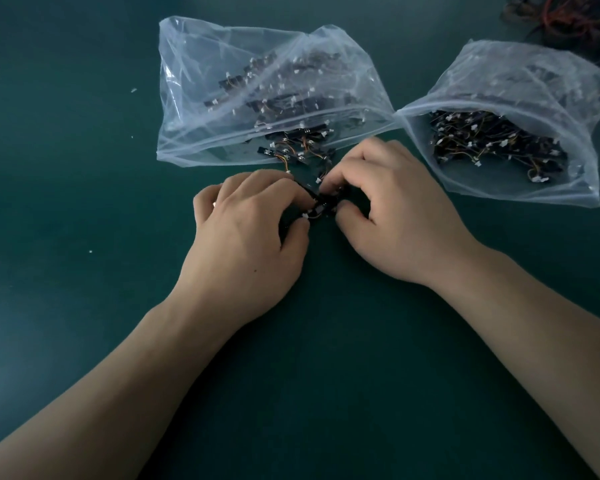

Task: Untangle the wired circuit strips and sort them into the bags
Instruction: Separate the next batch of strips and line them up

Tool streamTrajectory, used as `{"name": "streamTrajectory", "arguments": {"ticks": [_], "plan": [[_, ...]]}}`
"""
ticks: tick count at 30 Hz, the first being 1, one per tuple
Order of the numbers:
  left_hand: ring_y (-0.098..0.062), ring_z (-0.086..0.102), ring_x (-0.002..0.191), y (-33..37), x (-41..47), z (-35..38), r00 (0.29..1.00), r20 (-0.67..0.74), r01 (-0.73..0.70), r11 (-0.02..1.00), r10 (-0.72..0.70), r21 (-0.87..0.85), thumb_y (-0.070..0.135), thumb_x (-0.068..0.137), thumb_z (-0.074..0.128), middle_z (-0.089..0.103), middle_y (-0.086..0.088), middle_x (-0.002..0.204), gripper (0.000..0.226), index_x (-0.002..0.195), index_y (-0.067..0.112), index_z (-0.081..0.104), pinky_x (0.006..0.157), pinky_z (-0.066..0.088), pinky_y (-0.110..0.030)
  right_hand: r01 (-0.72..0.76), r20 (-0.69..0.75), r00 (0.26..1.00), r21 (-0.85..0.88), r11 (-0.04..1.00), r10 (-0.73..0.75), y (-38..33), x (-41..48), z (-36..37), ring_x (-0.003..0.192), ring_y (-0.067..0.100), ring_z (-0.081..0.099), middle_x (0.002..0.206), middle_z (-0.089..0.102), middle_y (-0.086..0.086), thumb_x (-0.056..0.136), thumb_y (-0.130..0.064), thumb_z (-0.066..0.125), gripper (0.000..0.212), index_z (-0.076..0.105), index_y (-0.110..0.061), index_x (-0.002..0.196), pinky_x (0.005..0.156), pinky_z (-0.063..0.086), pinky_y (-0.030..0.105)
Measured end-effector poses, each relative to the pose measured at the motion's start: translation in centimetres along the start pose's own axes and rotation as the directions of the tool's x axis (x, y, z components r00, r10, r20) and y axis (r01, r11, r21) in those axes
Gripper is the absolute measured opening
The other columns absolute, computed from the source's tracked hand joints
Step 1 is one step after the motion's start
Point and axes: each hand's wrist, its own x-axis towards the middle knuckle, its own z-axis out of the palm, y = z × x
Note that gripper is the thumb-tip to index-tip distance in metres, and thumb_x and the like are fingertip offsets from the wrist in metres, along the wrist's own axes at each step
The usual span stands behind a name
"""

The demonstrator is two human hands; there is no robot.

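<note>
Green bench (pixel 84 306) is spread under a clear left bag (pixel 257 91), its mouth turned nearward. A tangled circuit strip (pixel 321 205), slanted far-left to near-right, is pinched between the curled grips of left hand (pixel 246 237) and right hand (pixel 388 216). Right bag (pixel 499 109) lies beside.

your left grip (pixel 250 233) and right grip (pixel 385 209) both pinch a small tangle of wired circuit strips (pixel 321 206) on the green bench (pixel 84 202), just before the left bag (pixel 201 109)'s open mouth. the right bag (pixel 520 64) beside it also holds strips.
</note>
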Motion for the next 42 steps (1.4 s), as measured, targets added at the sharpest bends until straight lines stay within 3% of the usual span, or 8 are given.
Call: {"name": "streamTrajectory", "arguments": {"ticks": [11,16,18,20,24,30,34,42], "plan": [[-0.007,0.058,0.087,0.1,0.0,0.0,0.987,-0.159,-0.038,0.999,0.036,-0.011,0.033,0.097,0.065,0.063,0.024,0.082,0.006,0.097,0.039,0.067,0.084,0.019,-0.03,-0.041,-0.202,0.977,0.162,0.986,0.074,0.5,0.1,0.0,0.084,0.004,0.058,0.096,0.062,-0.013,0.097,-0.015,0.064,0.011,0.072,-0.02,0.103,0.078,0.051,0.029],[-0.001,0.063,0.086,0.0,-0.1,-0.1,0.983,-0.182,-0.055,0.994,0.037,-0.095,0.032,0.096,0.069,0.065,0.03,0.084,0.009,0.1,0.039,0.068,0.097,0.027,-0.028,-0.001,-0.287,0.956,0.214,0.977,0.064,0.2,-0.1,-0.2,0.085,0.007,0.059,0.094,0.061,-0.01,0.101,-0.015,0.061,0.008,0.068,-0.015,0.103,0.076,0.044,0.021],[-0.002,0.068,0.086,0.0,-0.1,-0.3,0.982,-0.187,-0.068,0.98,0.032,-0.188,0.029,0.092,0.073,0.068,0.029,0.087,0.013,0.103,0.037,0.07,0.106,0.043,-0.039,0.007,-0.299,0.952,0.237,0.972,0.065,-0.1,-0.3,-0.2,0.075,0.002,0.056,0.089,0.06,-0.016,0.102,-0.016,0.058,0.008,0.066,-0.014,0.102,0.069,0.038,0.016],[-0.001,0.069,0.088,0.3,0.0,-0.4,0.98,-0.195,-0.077,0.967,0.029,-0.243,0.025,0.09,0.077,0.07,0.029,0.09,0.019,0.106,0.034,0.072,0.102,0.051,-0.041,0.024,-0.293,0.955,0.244,0.969,0.05,-0.3,-0.6,-0.3,0.072,0.006,0.057,0.084,0.062,-0.014,0.102,-0.016,0.057,0.008,0.064,-0.014,0.099,0.066,0.043,0.024],[0.003,0.069,0.089,0.0,0.3,-0.5,0.98,-0.197,-0.045,0.946,-0.02,-0.322,0.013,0.09,0.08,0.071,0.028,0.094,0.026,0.109,0.03,0.074,0.079,0.045,-0.005,0.015,-0.245,0.968,0.253,0.967,0.049,-0.2,-0.6,-0.2,0.075,0.012,0.064,0.083,0.067,-0.011,0.102,-0.016,0.06,0.007,0.066,-0.015,0.102,0.068,0.051,0.036],[-0.011,0.072,0.082,-0.1,0.8,-0.8,0.97,-0.239,-0.067,0.911,-0.036,-0.407,0.008,0.09,0.075,0.071,0.019,0.095,0.033,0.109,0.035,0.07,0.068,0.049,-0.012,-0.026,-0.226,0.968,0.341,0.94,0.109,0.4,-0.4,0.1,0.08,0.011,0.063,0.092,0.065,-0.011,0.097,-0.013,0.067,0.02,0.066,-0.019,0.116,0.073,0.044,0.013],[-0.012,0.071,0.081,-0.1,0.7,-0.8,0.973,-0.227,-0.086,0.863,-0.033,-0.497,0.004,0.087,0.077,0.07,0.016,0.095,0.038,0.111,0.034,0.07,0.073,0.051,-0.014,-0.018,-0.227,0.968,0.353,0.935,0.105,0.5,-0.3,0.1,0.083,0.012,0.063,0.093,0.064,-0.013,0.098,-0.011,0.065,0.027,0.066,-0.018,0.123,0.074,0.043,0.011],[-0.014,0.071,0.085,0.5,0.3,-1.0,0.964,-0.227,-0.217,0.907,0.141,-0.36,-0.009,0.076,0.061,0.07,0.012,0.084,0.046,0.1,0.029,0.071,0.079,0.055,-0.02,0.034,-0.297,0.949,0.423,0.905,0.103,-0.1,-0.7,-0.3,0.07,0.002,0.057,0.077,0.061,-0.013,0.091,-0.003,0.063,0.013,0.062,-0.016,0.092,0.067,0.039,0.01]]}}
